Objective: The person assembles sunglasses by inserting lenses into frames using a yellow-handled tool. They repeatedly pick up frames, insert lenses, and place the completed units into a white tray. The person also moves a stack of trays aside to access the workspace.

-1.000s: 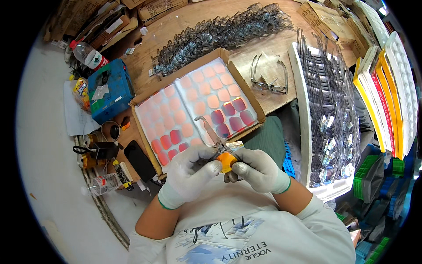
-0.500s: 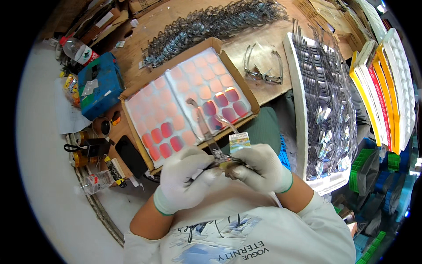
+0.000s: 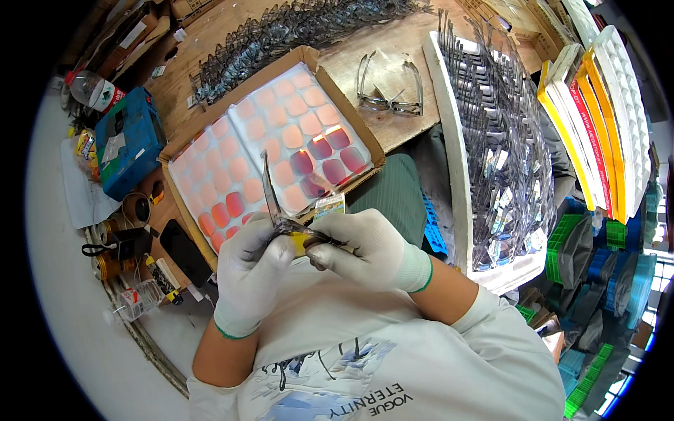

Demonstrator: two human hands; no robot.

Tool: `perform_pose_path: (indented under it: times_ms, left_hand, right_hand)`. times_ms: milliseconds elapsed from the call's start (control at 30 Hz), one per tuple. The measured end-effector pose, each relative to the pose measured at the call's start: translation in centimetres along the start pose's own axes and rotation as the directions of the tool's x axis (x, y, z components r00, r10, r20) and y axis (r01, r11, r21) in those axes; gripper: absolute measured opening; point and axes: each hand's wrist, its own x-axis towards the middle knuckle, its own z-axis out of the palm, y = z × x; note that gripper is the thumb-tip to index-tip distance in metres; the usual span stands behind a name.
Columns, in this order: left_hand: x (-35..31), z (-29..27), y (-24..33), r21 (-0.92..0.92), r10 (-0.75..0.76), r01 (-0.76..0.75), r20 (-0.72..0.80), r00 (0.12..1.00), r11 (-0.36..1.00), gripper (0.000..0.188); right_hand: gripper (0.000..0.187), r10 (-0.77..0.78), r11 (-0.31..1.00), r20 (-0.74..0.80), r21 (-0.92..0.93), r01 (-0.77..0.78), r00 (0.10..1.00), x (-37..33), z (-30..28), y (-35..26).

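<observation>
A blue box point(image 3: 130, 140) and a plastic bottle point(image 3: 97, 90) are kept far out on the left, and a black phone point(image 3: 184, 251) is laid nearer, so the middle of the wooden table point(image 3: 397, 59) is left for work. A cardboard tray point(image 3: 277, 147) of pink and red lenses is set right in front of the body, so a lens can be picked without a long reach. The left hand point(image 3: 249, 270), in a white glove, is curled shut around a glasses frame point(image 3: 275, 210), and one thin arm of the frame is pointed up and away. The frame is held close to the chest, probably so that small parts can be seen well. A small yellow piece point(image 3: 300, 242) is kept between both hands, but what it is cannot be told. The right hand point(image 3: 365, 245), gloved too, is closed, with its fingertips pinched on the frame right beside the left hand. One clear pair of glasses point(image 3: 390, 88) is laid alone past the tray. Many more frames are stood in rows in a white tray point(image 3: 449, 161) on the right. Coloured trays point(image 3: 597, 119) are stacked at the far right.
</observation>
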Motion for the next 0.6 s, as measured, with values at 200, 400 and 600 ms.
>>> perform_pose_path:
  times_ms: [200, 400, 600]
  left_hand:
    - [-0.2, -0.6, -0.3, -0.008, 0.065, -0.064, 0.152, 0.986, 0.998, 0.029]
    - [0.0, -0.3, 0.6, 0.029, 0.037, -0.041, 0.117, 0.992, 0.999, 0.022]
    - [-0.2, -0.3, -0.4, 0.307, 0.227, -0.236, 0.066, 0.972, 0.922, 0.017]
  right_hand:
    - [0.015, 0.032, 0.997, 0.18, 0.062, -0.044, 0.983, -0.4, -1.4, -0.2]
    - [0.018, 0.084, 0.991, -0.003, 0.107, -0.084, 0.996, -0.8, 0.0, -0.5]
    - [0.02, 0.011, 0.981, -0.133, -0.189, -0.037, 0.991, -0.5, 0.7, -1.7]
